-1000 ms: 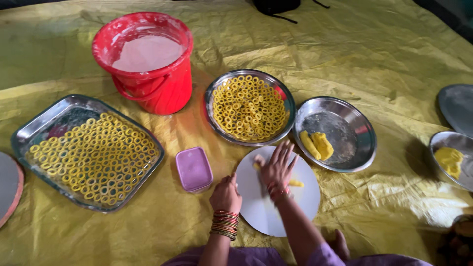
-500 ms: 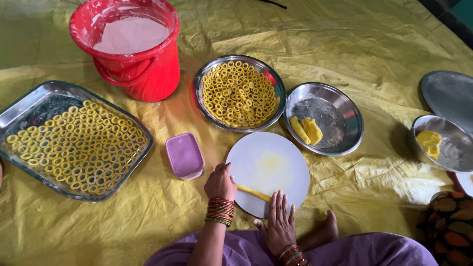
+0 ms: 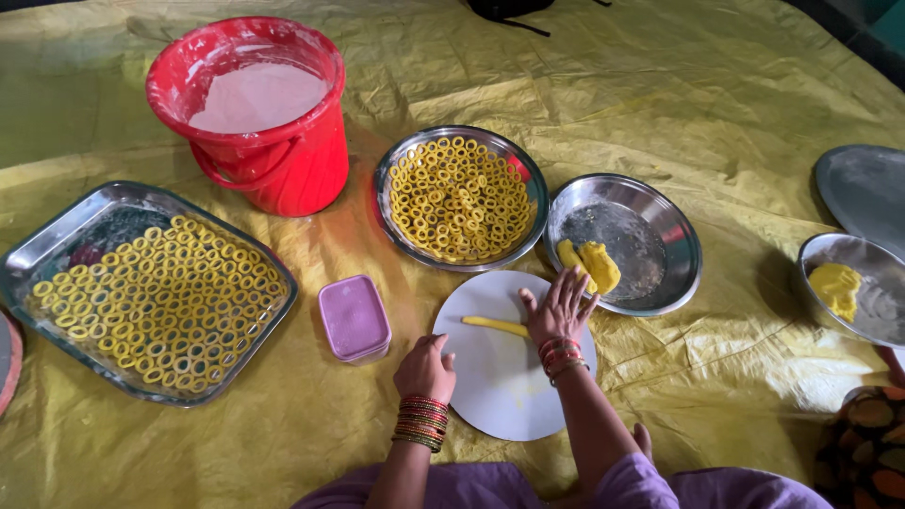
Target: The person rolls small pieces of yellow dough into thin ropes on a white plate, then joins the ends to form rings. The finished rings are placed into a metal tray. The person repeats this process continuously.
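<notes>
My right hand (image 3: 558,306) lies flat, fingers spread, on a round white board (image 3: 504,377), over the right end of a thin yellow dough strip (image 3: 492,325). My left hand (image 3: 426,369) rests curled at the board's left edge and holds nothing that I can see. Both wrists carry red and gold bangles. Just past the board, a steel plate (image 3: 650,240) holds a lump of yellow dough (image 3: 589,264). A round steel plate (image 3: 528,188) is full of yellow dough rings (image 3: 457,198).
A rectangular steel tray (image 3: 57,240) at left holds many dough rings. A red bucket (image 3: 283,170) of white flour stands behind. A purple lidded box (image 3: 353,318) sits left of the board. More steel plates (image 3: 867,188) lie at right, one with dough (image 3: 835,284). A yellow sheet (image 3: 716,85) covers the floor.
My right hand slid from the board's near edge up over the dough strip's right end. The strip now lies farther up the board. My left hand stayed at the left edge.
</notes>
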